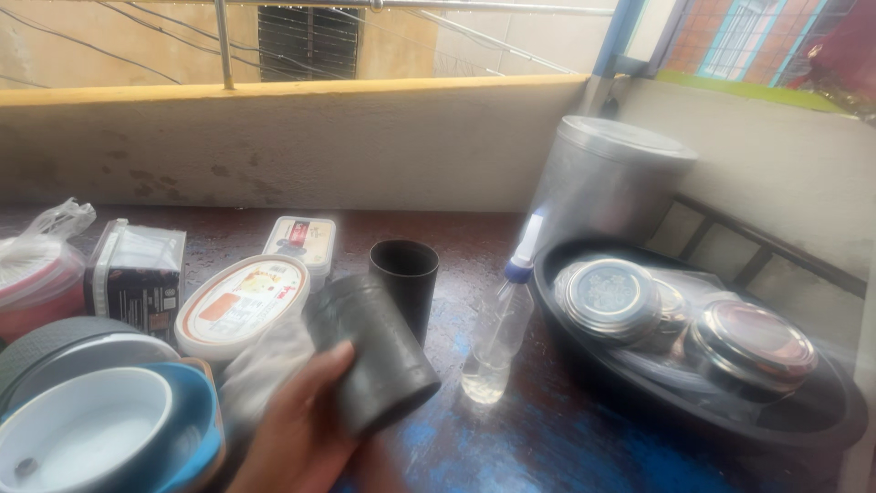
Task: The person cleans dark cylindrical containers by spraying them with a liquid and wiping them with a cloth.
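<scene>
Dark wooden desk (547, 438), surface worn with blue patches, set against a stained low wall (301, 146) with a yellow top edge; railing bars and neighbouring buildings show beyond. One hand (297, 429) enters from the lower edge; which hand it is cannot be told. Its fingers (333, 365) are clenched around a dark cylindrical container (374, 351), held tilted above the desk, just in front of an upright black tumbler (404, 278) whose inside is not visible. Just beside stands a clear spray bottle (497, 333), nearly empty. At right, a large metal canister (607, 178) with lid on stands behind a black round tray (821, 429) holding lidded steel tins (611, 297). At left lie a white oval tub (242, 301), closed, and stacked bowls (91, 424), the top one empty.
</scene>
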